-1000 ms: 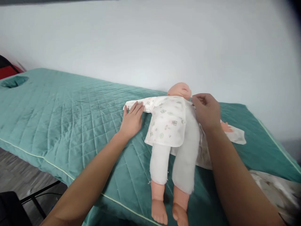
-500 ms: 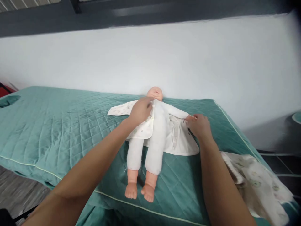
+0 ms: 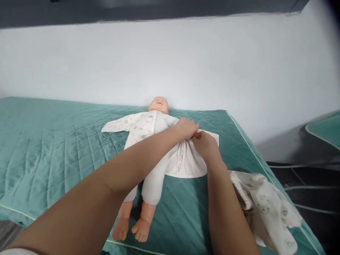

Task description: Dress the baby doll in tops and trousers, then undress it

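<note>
A baby doll (image 3: 158, 105) lies on its back on a green quilted bed (image 3: 61, 141), head toward the wall, bare feet toward me. It wears a white printed jacket (image 3: 138, 125) that lies open on its right-hand side. My left hand (image 3: 187, 128) reaches across the doll's chest with fingers curled on the jacket's open flap (image 3: 186, 163). My right hand (image 3: 203, 143) meets it there, fingers pinched on the same flap near the doll's hidden arm.
A crumpled printed garment (image 3: 265, 209) lies at the bed's right front edge. A white wall (image 3: 186, 63) runs behind the bed. Dark floor (image 3: 305, 177) and another green surface (image 3: 325, 129) show on the right.
My left hand has moved from the doll's left chest across to the right flap. My right hand has shifted left to meet it. The view has swung right.
</note>
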Demonstrator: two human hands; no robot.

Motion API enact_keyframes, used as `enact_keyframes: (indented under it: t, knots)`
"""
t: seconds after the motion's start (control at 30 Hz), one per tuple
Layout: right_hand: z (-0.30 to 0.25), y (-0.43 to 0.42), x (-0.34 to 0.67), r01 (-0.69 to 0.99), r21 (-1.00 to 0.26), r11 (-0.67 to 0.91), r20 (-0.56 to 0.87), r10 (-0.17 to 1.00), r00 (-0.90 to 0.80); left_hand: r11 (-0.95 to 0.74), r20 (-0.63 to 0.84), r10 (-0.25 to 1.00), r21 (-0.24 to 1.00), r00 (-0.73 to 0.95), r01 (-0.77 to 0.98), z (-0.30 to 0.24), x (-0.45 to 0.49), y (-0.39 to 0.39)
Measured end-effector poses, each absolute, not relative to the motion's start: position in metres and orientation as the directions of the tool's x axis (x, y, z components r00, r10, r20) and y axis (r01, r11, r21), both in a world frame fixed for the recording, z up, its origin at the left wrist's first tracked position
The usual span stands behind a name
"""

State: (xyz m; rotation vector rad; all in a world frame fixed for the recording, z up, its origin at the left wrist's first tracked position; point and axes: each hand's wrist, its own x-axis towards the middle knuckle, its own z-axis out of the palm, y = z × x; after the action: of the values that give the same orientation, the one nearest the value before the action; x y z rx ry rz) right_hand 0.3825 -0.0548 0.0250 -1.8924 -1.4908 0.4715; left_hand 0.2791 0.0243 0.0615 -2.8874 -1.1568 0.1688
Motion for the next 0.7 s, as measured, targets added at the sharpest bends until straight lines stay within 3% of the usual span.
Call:
enact_keyframes:
  t: [0.1,0.27,0.5,0.7]
  knots:
    - [0.016,-0.053,0.378,0.678,-0.726,-0.114,0.099,0.959,0.267,-0.698,-0.114,0.716,-0.109,0.688,0.708,0.066,0.270,0.034]
    - [0.008,-0.045,0.382,0.518,-0.848,-0.116,0.058,0.949,0.309,-0.656,-0.060,0.755,-0.082,0.653,0.750,0.085,0.247,0.037]
    - [0.008,-0.031,0.402,0.030,-0.997,-0.069,-0.044,0.860,0.508,-0.654,0.004,0.755,-0.072,0.656,0.753,0.092,0.224,0.030]
    - [0.005,-0.024,0.416,-0.372,-0.926,0.059,-0.100,0.914,0.394,-0.703,0.001,0.708,-0.085,0.706,0.706,0.087,0.218,0.025]
